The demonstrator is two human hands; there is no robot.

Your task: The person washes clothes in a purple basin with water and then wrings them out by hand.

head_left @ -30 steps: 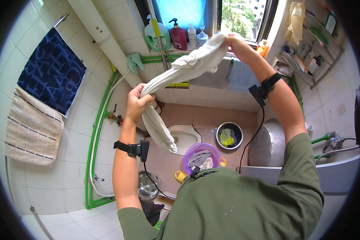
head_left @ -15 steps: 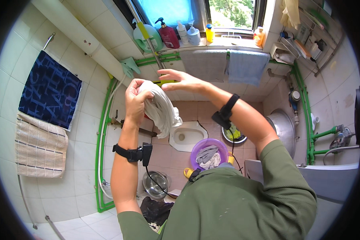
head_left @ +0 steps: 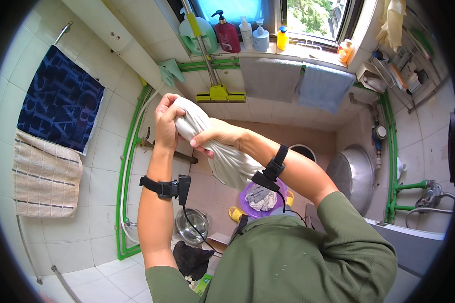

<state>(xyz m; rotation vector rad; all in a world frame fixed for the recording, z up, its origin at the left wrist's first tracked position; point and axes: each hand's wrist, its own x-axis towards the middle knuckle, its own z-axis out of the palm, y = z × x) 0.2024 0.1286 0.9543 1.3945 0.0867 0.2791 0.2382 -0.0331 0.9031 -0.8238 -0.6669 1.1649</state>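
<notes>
A bunched length of white cloth stretches slantwise between my hands and hangs down at its lower right end. My left hand is closed round its upper end. Lower along the cloth, my right hand grips it, with the thumb lying across the front and most fingers hidden behind. Beneath the hanging end stands a purple basin holding grey and white cloths. Black straps with small devices are on both my forearms.
Beyond my hands a yellow-headed mop leans against the wall. Several bottles line the sill. A large metal basin is at right, a metal pot at lower left. Green pipes run along the walls; towels hang at left.
My right hand, open and apart from the cloth earlier, has come down and taken hold of it. The cloth now stretches out longer toward the lower right. The view has shifted slightly.
</notes>
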